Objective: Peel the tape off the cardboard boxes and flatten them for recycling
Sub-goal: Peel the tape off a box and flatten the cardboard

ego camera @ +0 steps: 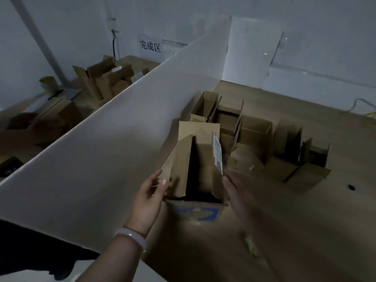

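Note:
An open brown cardboard box stands in front of me on the wooden table, its flaps up and a white label on the right flap. Its near side carries a blue printed mark. My left hand pinches the lower corner of the left flap between thumb and fingers. My right hand lies against the box's right side below the labelled flap, fingers stretched forward. I cannot make out any tape on the box in this dim light.
Several more open cardboard boxes stand behind and to the right on the table. A tall white partition runs diagonally on the left. Beyond it lie more boxes, below a paper sign. A scrap lies nearby.

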Action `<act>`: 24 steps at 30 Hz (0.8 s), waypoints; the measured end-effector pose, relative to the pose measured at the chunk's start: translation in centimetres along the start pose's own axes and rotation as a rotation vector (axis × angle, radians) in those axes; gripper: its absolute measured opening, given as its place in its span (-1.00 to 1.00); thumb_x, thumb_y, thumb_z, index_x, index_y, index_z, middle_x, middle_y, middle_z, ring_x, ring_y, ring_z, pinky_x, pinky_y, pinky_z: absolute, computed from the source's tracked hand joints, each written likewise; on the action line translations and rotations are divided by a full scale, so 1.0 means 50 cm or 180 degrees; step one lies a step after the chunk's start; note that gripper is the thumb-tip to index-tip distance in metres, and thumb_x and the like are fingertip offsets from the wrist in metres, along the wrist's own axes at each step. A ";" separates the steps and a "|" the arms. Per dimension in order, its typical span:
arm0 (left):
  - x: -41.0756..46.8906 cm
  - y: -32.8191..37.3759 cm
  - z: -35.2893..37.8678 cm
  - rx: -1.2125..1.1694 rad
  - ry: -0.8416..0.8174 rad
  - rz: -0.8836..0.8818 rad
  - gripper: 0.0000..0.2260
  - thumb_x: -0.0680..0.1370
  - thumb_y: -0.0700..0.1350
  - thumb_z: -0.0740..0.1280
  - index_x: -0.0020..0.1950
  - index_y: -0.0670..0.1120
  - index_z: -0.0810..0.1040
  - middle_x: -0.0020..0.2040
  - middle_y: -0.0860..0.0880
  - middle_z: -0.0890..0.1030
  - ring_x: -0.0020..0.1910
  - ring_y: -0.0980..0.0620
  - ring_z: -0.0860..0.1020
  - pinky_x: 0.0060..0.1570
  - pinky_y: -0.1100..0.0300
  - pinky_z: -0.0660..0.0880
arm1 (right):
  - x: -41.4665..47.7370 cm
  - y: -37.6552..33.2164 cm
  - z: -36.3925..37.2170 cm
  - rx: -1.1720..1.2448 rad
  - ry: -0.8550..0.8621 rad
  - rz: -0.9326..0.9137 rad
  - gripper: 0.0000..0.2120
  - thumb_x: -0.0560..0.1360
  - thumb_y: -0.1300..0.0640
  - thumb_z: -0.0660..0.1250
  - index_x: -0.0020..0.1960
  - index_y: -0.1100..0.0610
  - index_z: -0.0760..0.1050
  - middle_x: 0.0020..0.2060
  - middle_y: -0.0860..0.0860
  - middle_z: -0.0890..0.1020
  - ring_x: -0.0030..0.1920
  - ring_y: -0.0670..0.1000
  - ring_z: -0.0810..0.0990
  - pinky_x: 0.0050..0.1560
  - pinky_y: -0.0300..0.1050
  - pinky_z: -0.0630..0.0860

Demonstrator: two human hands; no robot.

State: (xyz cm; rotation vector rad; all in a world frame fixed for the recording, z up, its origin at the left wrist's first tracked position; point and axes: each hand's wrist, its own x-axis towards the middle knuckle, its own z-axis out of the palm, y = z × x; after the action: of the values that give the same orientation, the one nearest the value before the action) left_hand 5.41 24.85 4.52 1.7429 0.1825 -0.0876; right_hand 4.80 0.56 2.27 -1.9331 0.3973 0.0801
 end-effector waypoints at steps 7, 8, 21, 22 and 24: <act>0.049 -0.014 0.021 -0.0284 -0.1018 -0.1015 -0.66 0.54 0.01 0.25 0.32 0.11 0.43 0.21 0.11 0.57 0.08 0.16 0.57 0.08 0.25 0.48 | 0.027 0.037 0.031 0.0769 0.0119 0.0768 -0.62 0.44 -0.12 0.43 0.21 -0.04 0.54 0.06 -0.13 0.60 -0.04 -0.14 0.56 0.11 -0.21 0.47; 0.048 -0.014 0.023 -0.0319 -0.1093 -0.1006 -0.71 0.51 0.02 0.26 0.23 0.14 0.46 0.05 0.16 0.65 -0.04 0.22 0.61 -0.07 0.34 0.50 | 0.020 0.035 0.034 0.0793 0.0032 0.0796 -0.60 0.44 -0.12 0.42 0.23 -0.04 0.54 0.09 -0.12 0.59 -0.02 -0.12 0.56 0.15 -0.14 0.47; -0.019 0.086 0.181 -0.1076 -0.1443 -0.0671 -0.69 0.59 -0.15 0.24 0.33 -0.18 0.41 0.20 -0.16 0.60 0.20 -0.03 0.56 0.22 0.09 0.48 | -0.085 -0.007 -0.186 0.1306 0.0554 -0.0103 -0.67 0.65 0.22 0.10 0.33 0.03 0.49 0.24 -0.04 0.58 0.27 -0.08 0.51 0.32 -0.09 0.42; -0.035 0.092 0.200 -0.1102 -0.1491 -0.0662 -0.68 0.59 -0.15 0.24 0.33 -0.19 0.39 0.22 -0.19 0.58 0.23 -0.08 0.54 0.32 0.02 0.40 | -0.100 -0.002 -0.209 0.1269 0.0620 -0.0115 -0.68 0.65 0.20 0.12 0.32 0.02 0.49 0.21 -0.07 0.60 0.24 -0.12 0.53 0.26 -0.18 0.45; -0.070 0.099 0.235 -0.1182 -0.1594 -0.0651 -0.69 0.59 -0.15 0.23 0.33 -0.20 0.39 0.22 -0.20 0.57 0.24 -0.11 0.53 0.35 -0.04 0.35 | -0.132 0.014 -0.254 0.1172 0.0749 -0.0159 -0.72 0.63 0.13 0.19 0.27 -0.08 0.52 0.13 -0.15 0.63 0.13 -0.24 0.56 0.07 -0.37 0.50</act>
State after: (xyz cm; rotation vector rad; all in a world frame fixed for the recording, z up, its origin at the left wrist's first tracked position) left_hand 3.34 12.19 7.75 1.2825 0.0050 -0.5961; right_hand -3.26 -9.69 8.20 -1.5899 0.4828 -0.2407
